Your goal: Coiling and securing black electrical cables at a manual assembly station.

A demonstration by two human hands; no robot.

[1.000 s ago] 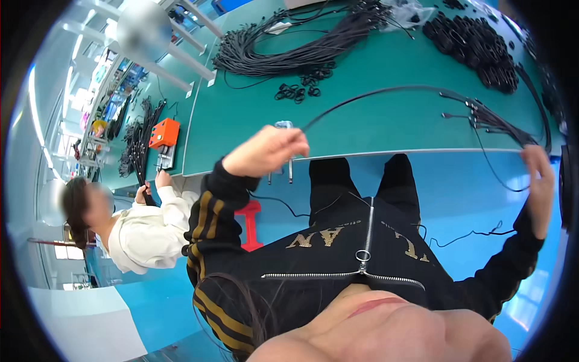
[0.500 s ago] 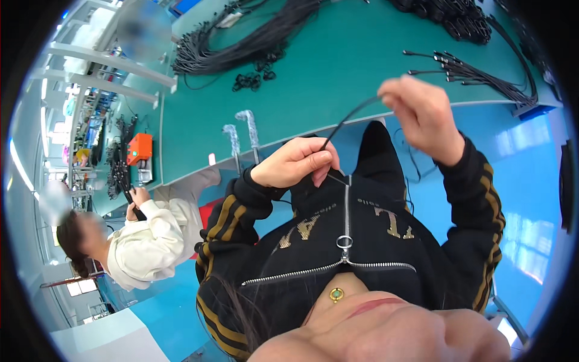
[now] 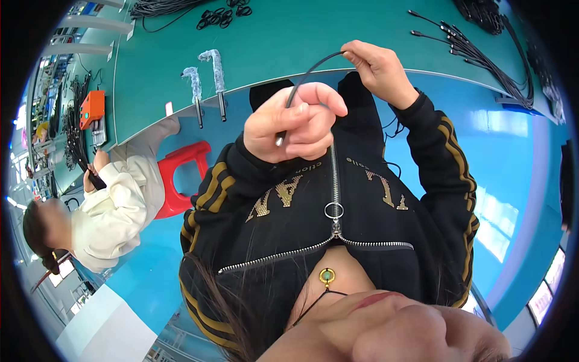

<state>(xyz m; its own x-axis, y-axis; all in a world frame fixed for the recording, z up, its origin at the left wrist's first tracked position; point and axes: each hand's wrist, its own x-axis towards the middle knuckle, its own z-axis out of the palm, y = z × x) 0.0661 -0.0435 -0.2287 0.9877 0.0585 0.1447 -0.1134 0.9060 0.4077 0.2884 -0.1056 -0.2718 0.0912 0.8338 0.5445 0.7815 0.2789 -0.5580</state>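
Note:
A short length of black cable (image 3: 315, 64) arcs between my two hands, in front of my chest near the table's edge. My left hand (image 3: 295, 123) is closed on the cable between thumb and fingers, and a metal-tipped connector end (image 3: 280, 138) sticks out below the thumb. My right hand (image 3: 381, 73), farther right and higher in the picture, pinches the cable near the top of its arc. Whether more cable runs on inside the right fingers is hidden.
On the green table (image 3: 289, 36) lie a bundle of black cables (image 3: 476, 57) at right and small black loops (image 3: 224, 18). Two plastic-wrapped hooks (image 3: 212, 69) stand at its edge. Left are a red stool (image 3: 164, 187), an orange box (image 3: 92, 108) and a co-worker in white (image 3: 114, 226) handling cables.
My right hand has moved left and farther over the table, the cable still in it. My left hand has turned and risen, and the connector end now shows below its thumb. The view has shifted.

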